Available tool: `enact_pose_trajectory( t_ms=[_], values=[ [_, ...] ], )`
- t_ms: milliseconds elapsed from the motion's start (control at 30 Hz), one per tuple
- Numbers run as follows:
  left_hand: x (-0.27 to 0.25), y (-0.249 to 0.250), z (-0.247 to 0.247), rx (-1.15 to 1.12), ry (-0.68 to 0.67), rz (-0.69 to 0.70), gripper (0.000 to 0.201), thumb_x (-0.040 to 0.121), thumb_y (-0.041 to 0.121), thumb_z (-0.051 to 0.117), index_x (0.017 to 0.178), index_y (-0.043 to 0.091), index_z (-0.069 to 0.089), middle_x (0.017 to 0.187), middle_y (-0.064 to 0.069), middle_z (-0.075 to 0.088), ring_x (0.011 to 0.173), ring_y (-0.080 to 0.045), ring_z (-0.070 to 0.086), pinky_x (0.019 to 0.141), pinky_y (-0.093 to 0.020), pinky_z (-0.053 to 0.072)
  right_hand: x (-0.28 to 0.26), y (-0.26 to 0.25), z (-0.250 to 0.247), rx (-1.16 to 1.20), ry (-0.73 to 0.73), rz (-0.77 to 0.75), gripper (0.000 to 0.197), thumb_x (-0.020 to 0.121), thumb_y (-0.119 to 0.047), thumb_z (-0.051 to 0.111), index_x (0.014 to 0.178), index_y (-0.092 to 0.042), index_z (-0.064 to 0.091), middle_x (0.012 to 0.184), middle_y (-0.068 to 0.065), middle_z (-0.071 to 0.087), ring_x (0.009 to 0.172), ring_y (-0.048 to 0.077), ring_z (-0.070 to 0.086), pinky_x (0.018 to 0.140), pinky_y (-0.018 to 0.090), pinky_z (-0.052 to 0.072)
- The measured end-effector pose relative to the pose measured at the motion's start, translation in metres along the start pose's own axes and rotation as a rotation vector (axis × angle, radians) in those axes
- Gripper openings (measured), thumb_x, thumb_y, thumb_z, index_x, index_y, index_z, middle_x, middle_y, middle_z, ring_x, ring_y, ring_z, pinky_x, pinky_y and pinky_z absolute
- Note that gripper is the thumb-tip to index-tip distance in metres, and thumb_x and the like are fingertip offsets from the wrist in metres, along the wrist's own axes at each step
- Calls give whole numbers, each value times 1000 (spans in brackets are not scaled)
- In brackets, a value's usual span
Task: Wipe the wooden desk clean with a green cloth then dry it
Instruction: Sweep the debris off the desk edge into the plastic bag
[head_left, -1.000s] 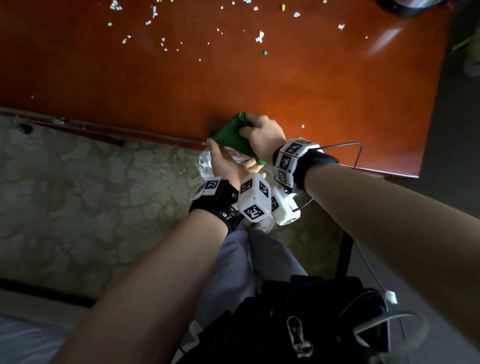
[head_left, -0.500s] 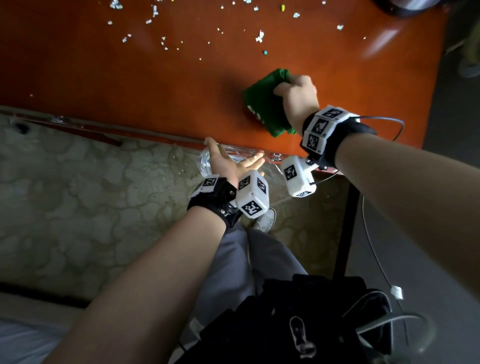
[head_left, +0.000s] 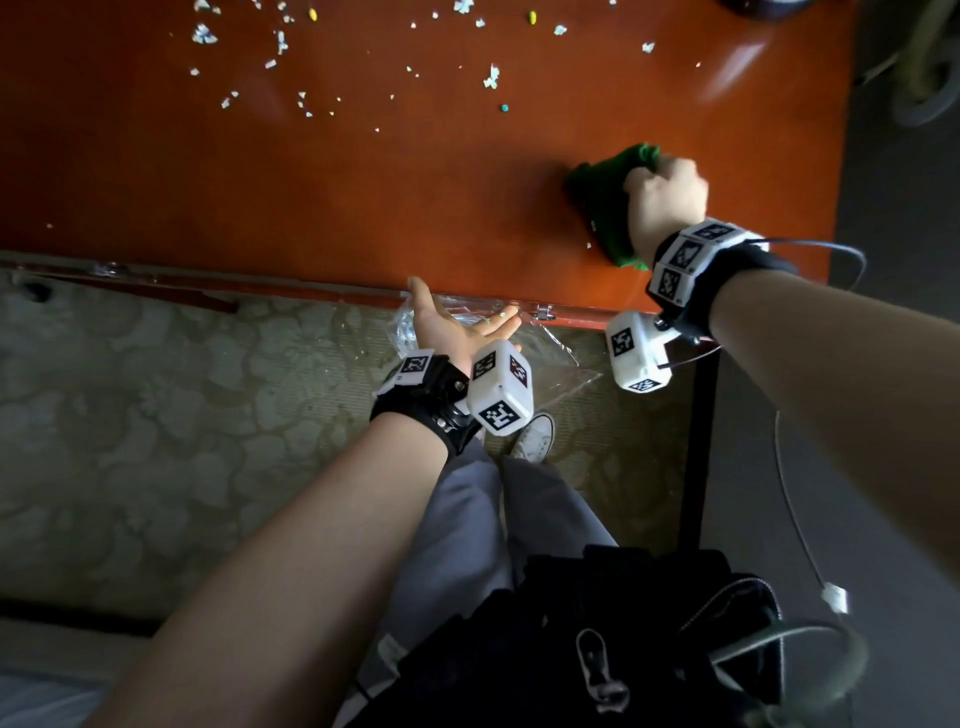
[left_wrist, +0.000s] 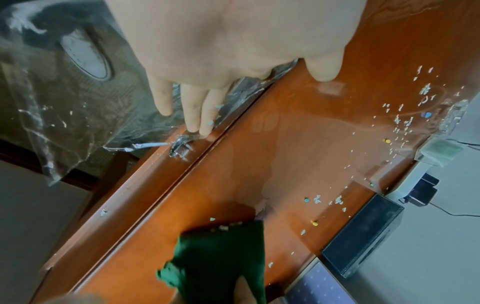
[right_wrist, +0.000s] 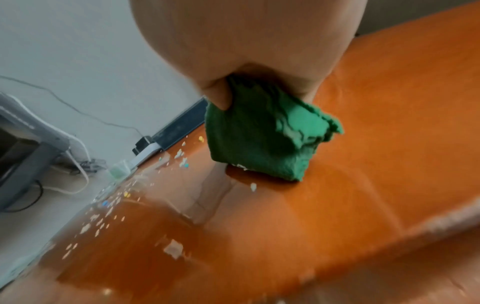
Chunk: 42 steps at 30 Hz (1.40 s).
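The right hand (head_left: 667, 202) has its grip closed round a bunched green cloth (head_left: 608, 208), fingers curled over the top and thumb tucked into the folds, and presses it onto the table (head_left: 363, 197) near the right edge, between the near and far edges. In the right wrist view the cloth's (right_wrist: 262, 131) lower corner touches the wood, with a white scrap just beside it. The left hand (head_left: 457, 327) sits at the near edge, palm up, its grip spread with the fingers straight; beneath it hangs a clear plastic bag (head_left: 550, 358), its mouth against the edge. Whether the fingers actually pin the bag is hard to tell, as the left wrist view shows only their tips (left_wrist: 205, 123) lying over the crinkled film. Crumbs (head_left: 291, 78) of white, yellow and blue lie scattered along the far edge, well apart from the cloth.
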<state>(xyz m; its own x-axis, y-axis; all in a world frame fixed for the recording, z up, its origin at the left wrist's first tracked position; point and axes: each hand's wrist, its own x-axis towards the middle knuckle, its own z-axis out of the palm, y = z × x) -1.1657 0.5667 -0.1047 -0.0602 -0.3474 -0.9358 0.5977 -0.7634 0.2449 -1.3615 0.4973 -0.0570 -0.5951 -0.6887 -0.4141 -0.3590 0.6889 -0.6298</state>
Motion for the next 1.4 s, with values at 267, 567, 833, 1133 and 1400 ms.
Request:
enact_pose_trajectory(
  t_ms=[267,567,833,1133,1400],
  values=[
    [13,-18,-8,16,113,18,111,48,85,57,147,54,16,155,-26,27,97,-52,66,101,-65,42,-48,7,44,-157,-249,-148,16,87,-20,50,92,-14,64,85,14,60,75,29,52,62,28,34],
    [-8,2,10,-96,92,106,83,83,72,52,151,33,23,143,-28,42,105,-50,60,88,-64,49,-85,50,44,-206,-453,-117,17,90,-16,46,90,-6,59,86,16,64,75,32,63,63,36,55],
    [-4,5,12,-161,87,147,71,86,54,63,147,28,35,159,-14,13,78,-49,56,79,-69,52,-88,71,46,-444,-813,-55,25,95,-21,44,114,-8,55,102,12,64,82,23,63,67,31,56],
    [-2,12,10,-131,101,86,67,90,47,63,147,27,34,121,-24,40,85,-52,61,81,-71,50,-75,102,38,-618,-750,-67,29,100,-24,40,123,-9,51,97,9,60,77,21,60,59,27,47],
    [-1,10,12,-105,99,140,58,88,37,67,136,16,43,125,-16,39,88,-58,60,75,-68,53,-69,105,45,-547,-514,-220,27,95,-24,48,114,-7,59,107,17,65,92,33,61,71,32,48]
  ],
)
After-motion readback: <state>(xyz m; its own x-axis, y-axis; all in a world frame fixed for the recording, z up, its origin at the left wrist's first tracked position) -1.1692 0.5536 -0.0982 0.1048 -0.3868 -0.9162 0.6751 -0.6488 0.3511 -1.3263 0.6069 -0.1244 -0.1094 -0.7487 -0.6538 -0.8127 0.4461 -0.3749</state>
